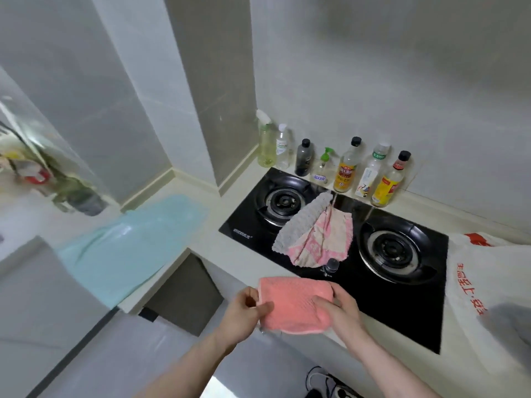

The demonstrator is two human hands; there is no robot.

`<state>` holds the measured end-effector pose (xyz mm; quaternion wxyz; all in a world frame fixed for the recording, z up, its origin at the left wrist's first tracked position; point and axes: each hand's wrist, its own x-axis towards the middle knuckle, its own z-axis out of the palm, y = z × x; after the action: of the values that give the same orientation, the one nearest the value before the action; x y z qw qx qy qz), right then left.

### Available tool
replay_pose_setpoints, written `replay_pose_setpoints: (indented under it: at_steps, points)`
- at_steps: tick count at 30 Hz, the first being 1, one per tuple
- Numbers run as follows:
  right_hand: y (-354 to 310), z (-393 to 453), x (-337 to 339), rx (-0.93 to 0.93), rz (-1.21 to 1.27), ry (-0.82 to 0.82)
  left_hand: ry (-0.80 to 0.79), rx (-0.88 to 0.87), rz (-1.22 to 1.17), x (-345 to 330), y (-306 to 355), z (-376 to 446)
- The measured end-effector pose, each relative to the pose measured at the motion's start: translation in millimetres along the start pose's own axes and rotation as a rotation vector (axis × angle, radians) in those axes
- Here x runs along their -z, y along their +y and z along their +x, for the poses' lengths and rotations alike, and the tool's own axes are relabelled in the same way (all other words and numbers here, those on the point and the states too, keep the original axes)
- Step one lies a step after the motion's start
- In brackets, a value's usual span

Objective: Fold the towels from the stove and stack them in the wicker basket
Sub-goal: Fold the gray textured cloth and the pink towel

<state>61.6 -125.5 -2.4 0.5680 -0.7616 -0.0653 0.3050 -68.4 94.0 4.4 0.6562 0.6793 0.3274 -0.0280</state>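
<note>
while the pale countertop runs along the tiled wall and fills most of the view, the black glass stove set into it is the next biggest thing, with 2 burners, 1 at the back left and 1 at the right; left of the stove a light blue mat lies flat on the counter, and at the far right a white plastic bag with red print lies beside the stove's edge; between the 2 burners 2 towels lie in a loose heap, a grey-white towel on the left, touching a pink and cream patterned towel that spreads toward the front knob; lower down, over the stove's front edge, a salmon pink towel is held up folded between both hands, the left hand pinching its left edge with thumb and curled fingers, the right hand gripping its right side with fingers curled over the cloth; along the wall behind the stove stand 7 bottles in a row, near each other; the wicker basket cannot be seen from this view
</note>
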Motion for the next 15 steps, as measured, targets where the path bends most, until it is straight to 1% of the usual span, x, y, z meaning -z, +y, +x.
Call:
replay_pose_setpoints:
  at_steps: [5,6,8,11,13,15]
  points:
    - [-46,-12,-122,0.098,-0.043,-0.154,0.205,-0.077,-0.08,116,-21,-58]
    - [-56,-16,-157,0.12,-0.062,-0.209,0.263,-0.089,-0.109,147,-30,-77]
    - [-69,-19,-192,0.147,-0.073,-0.258,0.329,-0.108,-0.132,179,-34,-94]
    - [-91,-37,-266,0.217,-0.106,-0.338,0.487,-0.138,-0.183,239,-54,-133]
    - [-100,-43,-301,0.248,-0.111,-0.385,0.55,-0.153,-0.196,265,-60,-152]
    - [-113,-54,-353,0.301,-0.163,-0.454,0.664,-0.165,-0.22,302,-74,-180]
